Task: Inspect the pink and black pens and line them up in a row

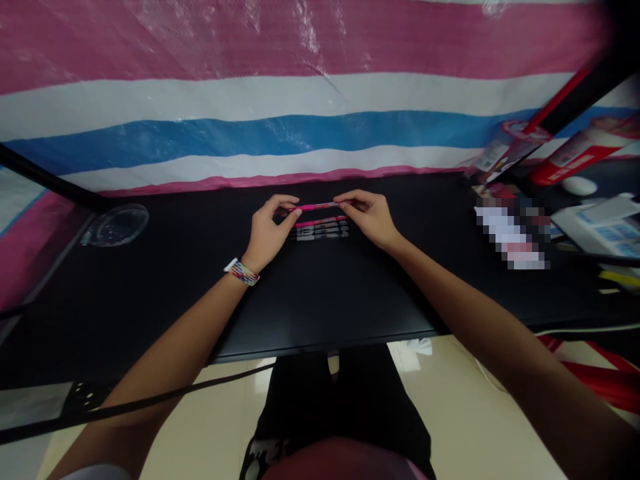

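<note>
A pink pen [316, 207] is held level above the black table [310, 293], one end in each hand. My left hand [270, 230] pinches its left end with thumb and fingertips; a coloured band is on that wrist. My right hand [369, 217] pinches the right end. Just under the pen, a short row of pens [321, 230] lies side by side on the table, one pink and the others dark.
A clear round lid [117, 223] lies at the far left of the table. Packages, papers and a red tube [575, 157] crowd the right end. A striped pink, white and blue sheet [280, 100] hangs behind the table. A black cable [150, 400] runs below the front edge.
</note>
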Demonstrator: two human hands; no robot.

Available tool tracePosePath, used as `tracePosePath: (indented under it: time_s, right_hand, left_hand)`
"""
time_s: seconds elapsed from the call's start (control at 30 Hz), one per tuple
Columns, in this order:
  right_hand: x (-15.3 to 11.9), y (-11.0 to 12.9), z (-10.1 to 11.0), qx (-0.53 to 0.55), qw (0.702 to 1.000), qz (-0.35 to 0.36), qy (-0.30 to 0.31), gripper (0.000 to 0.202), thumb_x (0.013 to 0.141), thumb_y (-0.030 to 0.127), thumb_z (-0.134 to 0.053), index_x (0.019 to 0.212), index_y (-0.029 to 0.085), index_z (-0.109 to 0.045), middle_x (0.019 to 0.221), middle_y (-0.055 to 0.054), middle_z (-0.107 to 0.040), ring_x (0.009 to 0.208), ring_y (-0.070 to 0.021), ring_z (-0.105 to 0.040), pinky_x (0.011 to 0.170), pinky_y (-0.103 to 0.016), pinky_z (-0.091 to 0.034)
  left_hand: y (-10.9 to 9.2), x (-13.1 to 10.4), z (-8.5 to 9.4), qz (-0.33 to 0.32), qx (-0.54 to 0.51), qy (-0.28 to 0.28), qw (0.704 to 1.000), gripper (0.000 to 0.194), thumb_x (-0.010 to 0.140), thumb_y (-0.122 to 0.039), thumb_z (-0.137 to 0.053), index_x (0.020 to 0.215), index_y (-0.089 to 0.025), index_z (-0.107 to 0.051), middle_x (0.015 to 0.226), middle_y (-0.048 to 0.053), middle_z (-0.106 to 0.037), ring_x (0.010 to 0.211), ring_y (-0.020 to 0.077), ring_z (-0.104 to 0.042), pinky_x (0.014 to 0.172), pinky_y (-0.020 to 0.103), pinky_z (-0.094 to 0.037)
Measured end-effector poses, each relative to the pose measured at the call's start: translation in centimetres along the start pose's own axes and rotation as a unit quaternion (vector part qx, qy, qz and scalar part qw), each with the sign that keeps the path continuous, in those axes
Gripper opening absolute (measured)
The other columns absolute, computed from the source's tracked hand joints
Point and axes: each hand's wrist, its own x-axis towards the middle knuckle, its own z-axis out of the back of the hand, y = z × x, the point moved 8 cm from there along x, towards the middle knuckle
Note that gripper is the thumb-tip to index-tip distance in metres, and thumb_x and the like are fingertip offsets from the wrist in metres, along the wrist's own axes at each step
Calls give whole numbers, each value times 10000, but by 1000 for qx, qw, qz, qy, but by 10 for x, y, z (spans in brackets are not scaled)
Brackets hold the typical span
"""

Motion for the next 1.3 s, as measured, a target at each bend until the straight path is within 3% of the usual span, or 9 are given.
tracePosePath:
  time_s: [0.13,0.27,0.53,0.87,0.97,1.13,1.3]
  right_hand:
    - [1,1,-2,-130,990,50,33,188,987,338,-726,1080,321,-888,1174,-44,-877,1148,-324,-761,1162,-592,-549]
    - [2,-4,-10,-186,976,83,76,233,994,304,-671,1071,315,-891,1149,-57,-878,1171,-358,-738,1162,-614,-515]
    - [-2,-2,-16,-250,956,121,89,294,1023,263,-603,1066,265,-894,1103,-101,-851,1102,-366,-705,1106,-612,-511]
    - [-4,-2,-17,-279,949,112,92,308,1020,243,-586,1078,261,-888,1081,-118,-801,1060,-360,-665,1042,-602,-536]
    - [-4,-2,-15,-271,953,109,86,308,1022,254,-586,1120,256,-878,1132,-125,-798,1108,-366,-683,1084,-606,-531]
    - [-2,-6,-4,-180,981,69,18,308,1051,367,-613,1215,257,-849,1291,-136,-789,1281,-362,-705,1212,-573,-497]
    - [-5,-15,-6,-59,997,-15,-44,328,1051,530,-633,1208,330,-839,1426,-69,-791,1426,-328,-664,1329,-542,-409]
  left_hand:
    - [9,1,-1,-5,56,16,998,113,995,-290,-794,1086,-285,-862,1119,53,-866,1036,262,-752,1006,461,-589]
    - [17,-1,-3,3,94,37,995,127,956,-242,-803,1045,-301,-871,1060,37,-868,1034,286,-748,1018,490,-567]
    - [17,-3,-10,8,131,76,988,136,949,-193,-778,998,-286,-863,1002,53,-847,1003,312,-728,1001,509,-535]
    - [19,-2,-10,-1,128,83,988,145,988,-238,-744,986,-312,-869,966,49,-820,973,300,-703,1019,519,-528]
    - [18,-2,-9,-5,130,83,988,168,995,-226,-722,1012,-307,-868,1001,52,-829,1003,306,-707,1033,526,-529]
    - [20,-3,-8,15,70,57,996,175,1029,-255,-683,1081,-277,-849,1099,63,-815,1041,273,-739,1034,477,-578]
    - [22,-11,-17,61,-64,5,996,241,1050,-366,-709,1261,-291,-798,1364,81,-770,1335,281,-713,1220,474,-540]
